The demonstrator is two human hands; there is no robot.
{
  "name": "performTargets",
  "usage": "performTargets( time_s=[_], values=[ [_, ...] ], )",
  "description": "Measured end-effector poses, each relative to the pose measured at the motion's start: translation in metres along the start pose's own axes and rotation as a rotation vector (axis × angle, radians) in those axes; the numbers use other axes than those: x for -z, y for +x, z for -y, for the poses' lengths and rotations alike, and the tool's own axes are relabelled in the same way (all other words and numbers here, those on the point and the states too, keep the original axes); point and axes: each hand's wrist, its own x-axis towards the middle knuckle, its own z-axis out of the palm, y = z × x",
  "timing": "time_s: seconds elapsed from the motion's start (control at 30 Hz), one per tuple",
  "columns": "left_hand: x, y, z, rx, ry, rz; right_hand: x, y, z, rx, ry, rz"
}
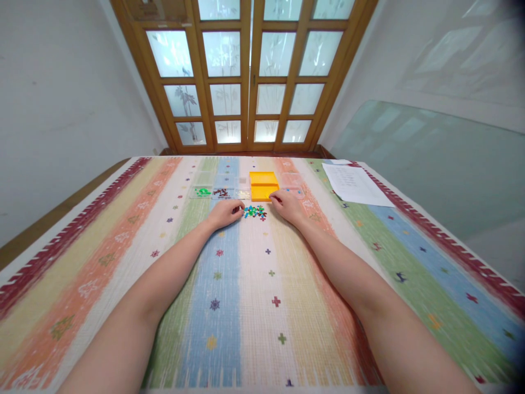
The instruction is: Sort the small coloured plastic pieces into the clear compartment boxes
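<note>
Pieces (255, 212), small and mixed blue, green and brown, lay in a loose pile on the cloth-covered tabletop (251, 262), just in front of an open yellow box (257, 192). A person's left hand (223, 214) rested at the pile's left edge, fingers curled; whether they gripped a piece could not be told. The right hand (287, 206) was at the yellow box's near right corner, thumb and fingers drawn together, any hold too small to make out. Clear boxes flanked it, with green pieces (203, 192) and brown pieces (220, 192) to the left and a few blue pieces (292, 191) to the right. A brush of the left fingers could scatter the pile; a loose pinch could drop a piece into a neighboring box, mixing colors.
</note>
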Motion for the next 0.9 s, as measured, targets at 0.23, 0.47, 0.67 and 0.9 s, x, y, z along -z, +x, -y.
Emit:
performTargets(
  time_s=[0.23,0.47,0.67,0.9],
  values=[
    [0.014,-0.003,0.045,0.317,-0.019,-0.318,-0.001,0.0,-0.002,0.005,0.005,0.027],
    [0.025,-0.011,0.082,0.538,-0.042,-0.553,-0.003,-0.001,-0.007,-0.007,0.0,0.04],
    [0.03,-0.013,0.091,0.624,-0.025,-0.615,-0.005,-0.001,-0.007,-0.003,0.0,0.035],
    [0.038,-0.019,0.102,0.759,-0.025,-0.68,0.001,-0.002,0.001,0.012,0.005,0.057]
  ],
)
